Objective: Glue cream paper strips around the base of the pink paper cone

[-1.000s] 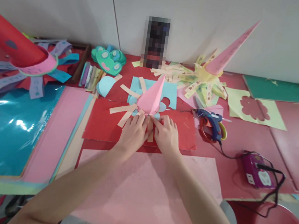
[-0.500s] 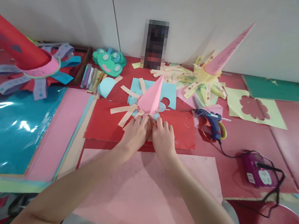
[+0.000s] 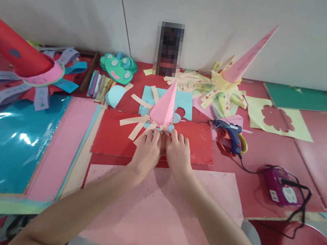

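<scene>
A pink paper cone (image 3: 163,108) stands on a light blue scalloped paper base, with peach paper strips (image 3: 134,120) fanning out from it, mostly to the left. At the cone's front edge, my left hand (image 3: 147,148) and my right hand (image 3: 179,150) meet with fingertips together. Both are closed on a peach paper strip (image 3: 163,148), which shows only partly between them. Under the work lies a red board (image 3: 113,136). Behind the cone is a light blue sheet (image 3: 188,99) with a cut-out hole.
A blue glue gun (image 3: 233,138) rests on tape rolls at right, its cord near a purple power box (image 3: 283,186). A finished pink cone (image 3: 250,61) stands behind. A red paper cylinder (image 3: 19,49), markers (image 3: 98,83) and teal sheets (image 3: 6,150) are at left.
My fingertips have shifted slightly down and toward me from the cone's front edge, still together on the strip. The cone leans a touch further left in view.
</scene>
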Demonstrator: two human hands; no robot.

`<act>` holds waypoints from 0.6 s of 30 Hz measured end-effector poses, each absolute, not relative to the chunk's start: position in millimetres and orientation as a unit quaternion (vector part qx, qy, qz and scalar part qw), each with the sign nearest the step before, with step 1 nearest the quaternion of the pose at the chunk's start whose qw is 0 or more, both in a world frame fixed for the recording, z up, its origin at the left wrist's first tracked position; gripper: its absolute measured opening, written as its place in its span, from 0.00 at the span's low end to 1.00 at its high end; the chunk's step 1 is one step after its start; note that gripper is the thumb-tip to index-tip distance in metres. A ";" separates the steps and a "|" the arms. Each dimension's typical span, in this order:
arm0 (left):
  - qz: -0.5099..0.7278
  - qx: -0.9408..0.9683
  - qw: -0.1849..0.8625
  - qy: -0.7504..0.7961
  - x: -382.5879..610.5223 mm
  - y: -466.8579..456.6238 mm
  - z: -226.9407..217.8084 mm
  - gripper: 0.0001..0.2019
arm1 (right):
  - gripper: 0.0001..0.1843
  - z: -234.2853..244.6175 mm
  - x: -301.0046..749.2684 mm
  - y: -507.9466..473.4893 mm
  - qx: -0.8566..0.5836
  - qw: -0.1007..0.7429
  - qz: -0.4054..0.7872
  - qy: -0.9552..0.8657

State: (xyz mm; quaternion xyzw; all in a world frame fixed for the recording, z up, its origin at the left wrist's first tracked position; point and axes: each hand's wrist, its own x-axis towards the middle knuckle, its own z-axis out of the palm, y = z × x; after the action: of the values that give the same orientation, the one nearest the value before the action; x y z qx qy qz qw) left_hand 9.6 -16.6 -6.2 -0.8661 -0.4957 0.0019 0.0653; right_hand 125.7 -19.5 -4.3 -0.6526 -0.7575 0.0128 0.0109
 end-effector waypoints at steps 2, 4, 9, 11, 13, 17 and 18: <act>-0.002 -0.867 0.064 -0.494 9.1 -15.8 -5.6 0.22 | 0.26 -5.6 126.7 -18.9 -0.655 0.026 0.021 -0.755; -0.019 -0.867 0.054 -0.495 7.8 -13.7 -4.9 0.20 | 0.25 -7.7 130.9 -16.2 -0.653 0.067 0.047 -0.753; -0.107 -0.860 -0.013 -0.499 -5.1 0.1 -3.2 0.16 | 0.23 -13.4 155.1 -3.0 -0.650 0.318 0.164 -0.670; -0.143 -0.845 -0.026 -0.515 -12.9 7.7 -2.2 0.15 | 0.21 -13.9 165.6 1.7 -0.655 0.384 0.178 -0.626; -0.171 -0.821 -0.020 -0.544 -20.0 14.1 -0.7 0.15 | 0.19 -13.3 173.6 4.8 -0.657 0.414 0.199 -0.598; -0.184 -0.779 -0.007 -0.600 -28.5 20.9 0.9 0.13 | 0.18 -12.1 179.9 7.2 -0.657 0.434 0.224 -0.574; -0.178 -0.771 -0.009 -0.611 -29.5 21.8 0.4 0.14 | 0.18 -12.2 179.9 7.4 -0.656 0.434 0.225 -0.575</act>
State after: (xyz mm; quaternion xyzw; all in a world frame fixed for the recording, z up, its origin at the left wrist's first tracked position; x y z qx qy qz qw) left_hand -29.5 21.8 0.4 -0.7709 -0.6114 -0.1785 -0.0090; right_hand 179.9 7.4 -12.2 -0.6560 -0.5750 0.2246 0.4342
